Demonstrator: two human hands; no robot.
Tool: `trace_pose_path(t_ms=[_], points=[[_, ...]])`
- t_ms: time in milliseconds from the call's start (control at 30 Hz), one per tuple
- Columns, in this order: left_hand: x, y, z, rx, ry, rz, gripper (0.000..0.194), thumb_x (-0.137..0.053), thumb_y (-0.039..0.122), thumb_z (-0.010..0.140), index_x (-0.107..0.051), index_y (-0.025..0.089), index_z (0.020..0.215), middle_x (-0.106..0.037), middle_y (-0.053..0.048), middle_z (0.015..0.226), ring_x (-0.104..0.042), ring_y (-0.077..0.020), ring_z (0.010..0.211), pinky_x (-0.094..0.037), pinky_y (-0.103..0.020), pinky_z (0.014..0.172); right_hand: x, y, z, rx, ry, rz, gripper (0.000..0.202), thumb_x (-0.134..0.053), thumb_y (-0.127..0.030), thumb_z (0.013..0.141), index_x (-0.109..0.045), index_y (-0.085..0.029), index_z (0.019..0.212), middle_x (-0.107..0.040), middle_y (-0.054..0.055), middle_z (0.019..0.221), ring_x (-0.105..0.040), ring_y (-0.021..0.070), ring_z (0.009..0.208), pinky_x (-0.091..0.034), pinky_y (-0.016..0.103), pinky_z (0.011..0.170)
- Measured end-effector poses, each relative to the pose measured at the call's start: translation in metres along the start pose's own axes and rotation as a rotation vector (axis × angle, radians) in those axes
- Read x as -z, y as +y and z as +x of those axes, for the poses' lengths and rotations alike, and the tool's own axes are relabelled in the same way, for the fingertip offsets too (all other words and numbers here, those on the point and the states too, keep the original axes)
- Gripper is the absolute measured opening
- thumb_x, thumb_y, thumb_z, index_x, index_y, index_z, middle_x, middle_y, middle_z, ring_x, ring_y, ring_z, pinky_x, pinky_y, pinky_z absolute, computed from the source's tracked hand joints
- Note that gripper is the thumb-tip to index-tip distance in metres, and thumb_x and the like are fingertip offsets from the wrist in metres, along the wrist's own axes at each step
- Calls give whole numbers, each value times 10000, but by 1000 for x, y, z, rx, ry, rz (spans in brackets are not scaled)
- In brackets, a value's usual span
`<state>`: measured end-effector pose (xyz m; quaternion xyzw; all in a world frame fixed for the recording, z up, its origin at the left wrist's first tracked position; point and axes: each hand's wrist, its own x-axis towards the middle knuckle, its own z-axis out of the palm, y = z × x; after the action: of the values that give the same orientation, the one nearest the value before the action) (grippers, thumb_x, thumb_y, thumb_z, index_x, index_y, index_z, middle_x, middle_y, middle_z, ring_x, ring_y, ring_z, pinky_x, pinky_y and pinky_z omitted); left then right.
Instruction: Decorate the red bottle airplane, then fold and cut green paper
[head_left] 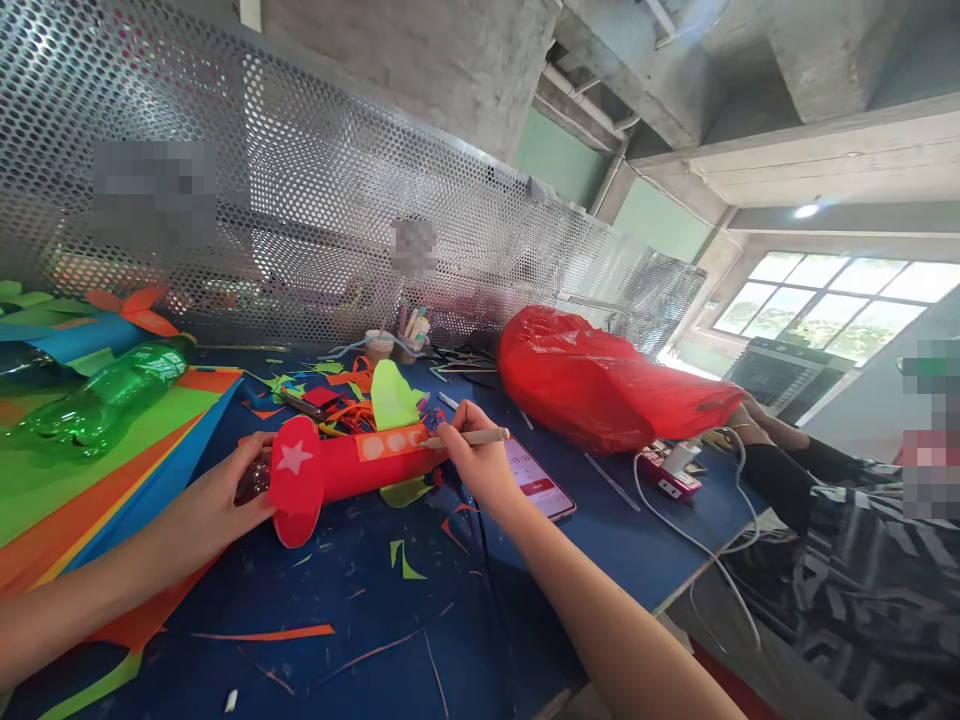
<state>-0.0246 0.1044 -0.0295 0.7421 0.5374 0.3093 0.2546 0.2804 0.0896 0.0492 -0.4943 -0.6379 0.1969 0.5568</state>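
A plastic bottle wrapped in red paper (349, 478) lies across the middle of the blue table, shaped like a small aeroplane. Its red oval wing (296, 515) bears a pale star, and a light-green paper fin (391, 395) stands at the other end. My left hand (246, 485) grips the dark bare end of the bottle beside the wing. In my right hand (480, 470) is a pale pen (481, 437), its tip at an orange strip (382, 443) with pale circles along the bottle's side. A phone with a lit screen (551, 488) lies just right of that hand.
A green bottle (112, 400) rests on coloured paper sheets at left. Paper scraps (262, 632) litter the table. Cups of pens (412, 330) stand by the perforated metal screen. At right are a large red plastic bag (577, 375), a power strip (667, 475) with white cables, and another person.
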Motion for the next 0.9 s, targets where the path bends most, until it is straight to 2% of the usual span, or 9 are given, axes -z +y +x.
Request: trace_pose_path(t_ms=[100,200,467,667,900], points=[[0,-2,0,11,-9,-125,666,-497,565,816,-382,215,1370,-590,-152,1418,-588,-332,1275,-452,-446,1056,0,0,0,-10,-1,7,235,-572,-293,759,-387,-251,619,-409,-63,535,-404,140,557,-302,258,532],[0,-2,0,22,-12,-161,672,-521,564,799,-410,205,1355,-621,-139,1379,-581,-334,1282,-454,-436,1057,0,-1,-1,-15,-17,5,238,-574,-310,772,-396,-252,624,-400,-65,533,-389,139,550,-293,258,526],[-1,-4,0,20,10,-137,691,-521,542,803,-391,197,1388,-570,-156,1453,-562,-336,1318,-434,-449,1088,0,0,-1,-3,-21,11,242,-572,-316,778,-395,-253,626,-396,-73,531,-370,132,532,-291,264,527],[0,-3,2,15,-12,-152,670,-516,557,808,-378,209,1364,-583,-159,1418,-573,-341,1290,-426,-471,1084,1,1,1,-6,9,6,232,-565,-279,747,-383,-252,607,-399,-70,529,-397,134,539,-302,259,532],[0,0,1,26,-7,-149,659,-526,545,801,-396,209,1353,-595,-148,1404,-585,-336,1274,-453,-436,1049,1,-1,1,4,32,-3,221,-553,-265,736,-379,-249,599,-373,-74,525,-367,126,531,-296,253,525]])
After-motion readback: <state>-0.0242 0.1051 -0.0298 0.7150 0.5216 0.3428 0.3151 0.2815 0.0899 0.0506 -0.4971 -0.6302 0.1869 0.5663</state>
